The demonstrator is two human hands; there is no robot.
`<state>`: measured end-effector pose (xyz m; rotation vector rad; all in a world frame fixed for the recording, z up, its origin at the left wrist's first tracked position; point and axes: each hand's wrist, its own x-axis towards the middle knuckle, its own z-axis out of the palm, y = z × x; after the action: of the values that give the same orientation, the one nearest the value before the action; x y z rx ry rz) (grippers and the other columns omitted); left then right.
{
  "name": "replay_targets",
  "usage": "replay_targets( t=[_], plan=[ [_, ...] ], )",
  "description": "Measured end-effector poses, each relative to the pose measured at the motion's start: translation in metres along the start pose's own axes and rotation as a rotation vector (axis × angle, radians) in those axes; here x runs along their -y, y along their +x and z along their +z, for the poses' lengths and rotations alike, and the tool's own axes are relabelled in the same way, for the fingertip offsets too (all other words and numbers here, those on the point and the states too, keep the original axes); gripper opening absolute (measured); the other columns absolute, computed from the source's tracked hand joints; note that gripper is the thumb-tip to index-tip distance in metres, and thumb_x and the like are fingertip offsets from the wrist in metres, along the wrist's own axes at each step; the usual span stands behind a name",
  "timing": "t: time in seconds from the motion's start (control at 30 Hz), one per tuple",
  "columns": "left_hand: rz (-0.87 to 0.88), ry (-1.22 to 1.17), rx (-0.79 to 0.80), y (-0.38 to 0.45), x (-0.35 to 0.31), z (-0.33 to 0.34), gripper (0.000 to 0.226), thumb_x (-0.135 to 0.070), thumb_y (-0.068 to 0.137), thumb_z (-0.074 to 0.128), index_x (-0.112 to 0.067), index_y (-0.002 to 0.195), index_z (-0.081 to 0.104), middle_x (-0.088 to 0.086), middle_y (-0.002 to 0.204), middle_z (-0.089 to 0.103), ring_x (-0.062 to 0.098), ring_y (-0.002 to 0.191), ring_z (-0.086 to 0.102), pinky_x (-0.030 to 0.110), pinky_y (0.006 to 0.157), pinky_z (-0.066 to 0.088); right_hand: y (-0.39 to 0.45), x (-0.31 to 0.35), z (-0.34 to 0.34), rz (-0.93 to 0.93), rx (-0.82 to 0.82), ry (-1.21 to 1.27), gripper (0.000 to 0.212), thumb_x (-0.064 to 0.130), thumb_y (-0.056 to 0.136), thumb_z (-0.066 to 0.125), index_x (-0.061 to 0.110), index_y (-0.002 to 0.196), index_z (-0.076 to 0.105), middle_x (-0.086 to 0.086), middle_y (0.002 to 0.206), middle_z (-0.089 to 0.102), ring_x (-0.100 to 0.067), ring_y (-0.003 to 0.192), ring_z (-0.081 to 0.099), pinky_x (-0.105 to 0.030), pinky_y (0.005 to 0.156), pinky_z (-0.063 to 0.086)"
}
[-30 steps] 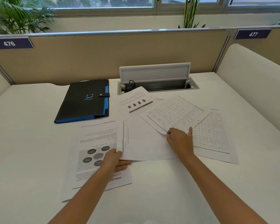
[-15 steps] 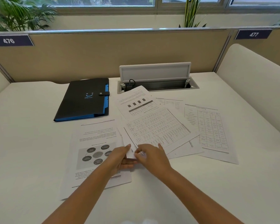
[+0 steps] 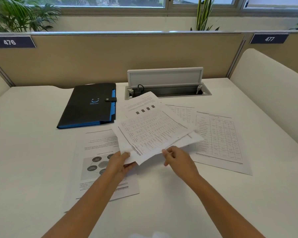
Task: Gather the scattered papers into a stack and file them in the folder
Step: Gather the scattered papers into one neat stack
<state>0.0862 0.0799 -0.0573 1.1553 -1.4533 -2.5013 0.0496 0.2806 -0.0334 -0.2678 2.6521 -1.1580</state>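
My left hand (image 3: pixel 118 163) grips the near corner of a small stack of papers (image 3: pixel 151 136), lifted off the desk and tilted; a table sheet is on top. My right hand (image 3: pixel 176 160) touches the stack's near edge, fingers loosely curled. A sheet with a circle diagram (image 3: pixel 96 162) lies flat under my left hand. A sheet with dark squares (image 3: pixel 141 103) lies behind the stack. Another table sheet (image 3: pixel 220 140) lies to the right, with one more sheet (image 3: pixel 181 111) partly hidden. The black and blue folder (image 3: pixel 89 105) lies shut at the back left.
An open cable tray with a raised lid (image 3: pixel 165 79) sits in the desk behind the papers. Beige partitions (image 3: pixel 93 60) close the back, and a white divider (image 3: pixel 268 93) stands on the right. The white desk (image 3: pixel 24 152) extends left and toward me.
The table sheet was slid left onto the blank sheet. Both hands met at the near edge, and the stack has now risen off the desk, held by my left hand.
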Motion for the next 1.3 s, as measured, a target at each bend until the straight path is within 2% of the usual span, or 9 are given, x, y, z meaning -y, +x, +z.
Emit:
replay_targets(
  t=[0.1,0.17,0.33,0.57,0.8,0.97,1.1,1.2,1.3],
  plan=[
    [-0.071,-0.072,-0.017,-0.002,0.005,0.000,0.016,0.003,0.088,0.050,-0.010,0.085,0.058,0.007,0.084,0.064,0.021,0.076,0.062,0.027,0.042,0.055,-0.003,0.003,0.004,0.116,0.214,0.089,0.045,0.063,0.088,0.034,0.026,0.098,0.058,0.011,0.078,0.070,-0.005,0.059,0.060,-0.026,0.060,0.049],
    [-0.102,-0.069,-0.002,-0.005,0.012,0.001,0.015,0.003,0.088,0.050,-0.010,0.085,0.058,0.008,0.084,0.065,0.022,0.076,0.062,0.028,0.041,0.055,0.000,0.003,0.007,0.261,0.271,0.377,0.041,0.060,0.089,0.039,0.026,0.110,0.050,0.005,0.093,0.069,-0.011,0.065,0.065,-0.023,0.053,0.049],
    [-0.196,-0.006,0.143,-0.014,0.040,0.003,0.016,0.002,0.088,0.051,-0.005,0.100,0.059,0.008,0.085,0.073,0.023,0.076,0.069,0.031,0.049,0.058,0.015,-0.002,0.004,0.377,0.036,0.865,0.033,0.017,0.095,0.050,0.013,0.127,0.047,-0.010,0.110,0.063,-0.026,0.093,0.063,-0.038,0.075,0.055],
    [-0.095,-0.039,0.224,-0.008,0.025,0.004,0.014,-0.007,0.089,0.053,-0.008,0.101,0.061,0.005,0.079,0.076,0.016,0.069,0.072,0.026,0.052,0.057,0.023,-0.003,-0.026,0.292,0.041,0.927,0.037,0.003,0.090,0.053,0.008,0.126,0.049,-0.013,0.120,0.062,-0.028,0.107,0.060,-0.043,0.087,0.053],
    [0.007,-0.159,0.270,-0.008,-0.032,-0.006,0.040,-0.034,0.072,0.065,-0.016,0.106,0.063,0.009,0.101,0.073,0.027,0.098,0.066,0.043,0.074,0.059,0.021,-0.008,-0.057,0.188,0.046,0.938,0.034,0.004,0.084,0.058,0.012,0.117,0.058,-0.006,0.105,0.069,-0.024,0.098,0.065,-0.034,0.075,0.056],
    [0.176,0.318,0.271,-0.016,-0.064,0.007,0.028,-0.040,0.085,0.057,-0.022,0.106,0.062,0.008,0.101,0.070,0.028,0.101,0.063,0.044,0.081,0.055,0.022,-0.005,-0.060,0.125,-0.077,0.730,0.034,0.009,0.086,0.059,0.015,0.119,0.052,-0.008,0.112,0.064,-0.027,0.104,0.060,-0.044,0.092,0.050],
    [0.298,0.573,0.339,-0.024,-0.078,0.019,0.030,-0.034,0.085,0.058,-0.023,0.113,0.059,0.000,0.110,0.068,0.025,0.109,0.059,0.052,0.097,0.043,0.022,0.007,-0.066,-0.038,-0.141,0.642,0.026,0.010,0.087,0.058,0.021,0.110,0.054,0.001,0.101,0.063,-0.016,0.093,0.060,-0.027,0.075,0.051],
    [0.384,0.555,0.339,-0.030,-0.081,0.024,0.037,-0.027,0.083,0.063,-0.020,0.118,0.056,0.007,0.119,0.063,0.031,0.113,0.055,0.059,0.098,0.041,0.022,0.019,-0.073,-0.136,-0.159,0.584,0.017,0.011,0.084,0.063,0.028,0.086,0.060,0.009,0.085,0.064,-0.005,0.080,0.061,-0.016,0.060,0.047],
    [0.437,0.495,0.356,-0.033,-0.079,0.029,0.032,-0.019,0.080,0.066,-0.028,0.110,0.058,0.003,0.113,0.062,0.028,0.110,0.055,0.058,0.094,0.045,0.021,0.028,-0.075,-0.190,-0.177,0.500,0.017,0.014,0.081,0.068,0.024,0.089,0.058,0.009,0.081,0.061,-0.003,0.077,0.058,-0.013,0.057,0.046]
  ],
)
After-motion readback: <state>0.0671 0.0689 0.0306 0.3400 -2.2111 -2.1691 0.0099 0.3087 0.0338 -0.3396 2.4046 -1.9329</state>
